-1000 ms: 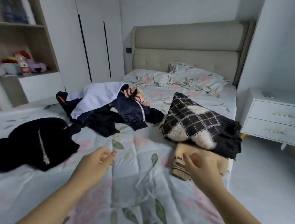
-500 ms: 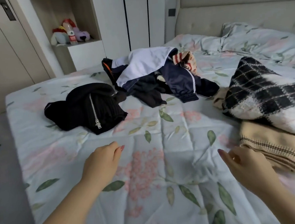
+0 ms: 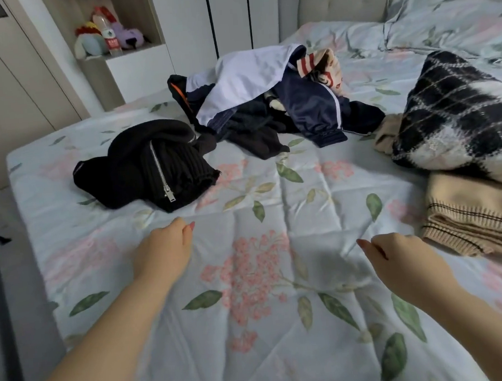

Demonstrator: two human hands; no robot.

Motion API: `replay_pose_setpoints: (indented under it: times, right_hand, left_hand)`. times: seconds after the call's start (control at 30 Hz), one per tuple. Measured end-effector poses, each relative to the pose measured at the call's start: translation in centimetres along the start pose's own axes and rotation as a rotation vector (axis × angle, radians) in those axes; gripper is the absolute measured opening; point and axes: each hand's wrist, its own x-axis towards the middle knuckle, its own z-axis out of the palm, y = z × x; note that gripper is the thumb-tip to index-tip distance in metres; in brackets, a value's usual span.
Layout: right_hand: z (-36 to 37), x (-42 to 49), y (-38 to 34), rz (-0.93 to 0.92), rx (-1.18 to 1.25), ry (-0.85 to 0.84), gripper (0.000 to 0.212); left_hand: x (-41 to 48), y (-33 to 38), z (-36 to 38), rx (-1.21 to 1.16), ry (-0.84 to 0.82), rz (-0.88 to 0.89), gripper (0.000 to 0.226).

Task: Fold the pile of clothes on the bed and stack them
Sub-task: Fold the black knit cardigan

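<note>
- Already, well right of the black zip knit (image 3: 151, 165), a beige sweater (image 3: 480, 220) lies folded with a checked sweater (image 3: 463, 113) partly on it; the stack looks begun
- left to fold, I judge: the knit itself, crumpled on the bed (image 3: 270, 339); the tangled pile (image 3: 266, 99) just behind it
- left hand (image 3: 164, 251) just in front of the knit, right hand (image 3: 399, 264) further right; both hands loosely curled, holding nothing

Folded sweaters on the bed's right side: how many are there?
2: a black-and-white checked sweater lying on top of a beige knit at the right edge; more may be hidden beneath.
</note>
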Motion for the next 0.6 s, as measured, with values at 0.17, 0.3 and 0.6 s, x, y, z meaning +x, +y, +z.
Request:
replay_pose_setpoints:
  times: [0.17, 0.3, 0.6]
  right_hand:
    - [-0.2, 0.0, 0.4, 0.010, 0.003, -0.013, 0.055]
    - [0.6, -0.1, 0.3, 0.001, -0.019, -0.025, 0.054]
    - [1.5, -0.2, 0.1, 0.041, 0.006, -0.074, 0.051]
  left_hand:
    - [2.8, -2.6, 1.7, -0.018, 0.027, -0.165, 0.030]
    - [5.2, -3.4, 2.5, -0.146, -0.030, -0.318, 0.057]
    - [10.0, -3.3, 5.1, -0.262, -0.092, -0.346, 0.111]
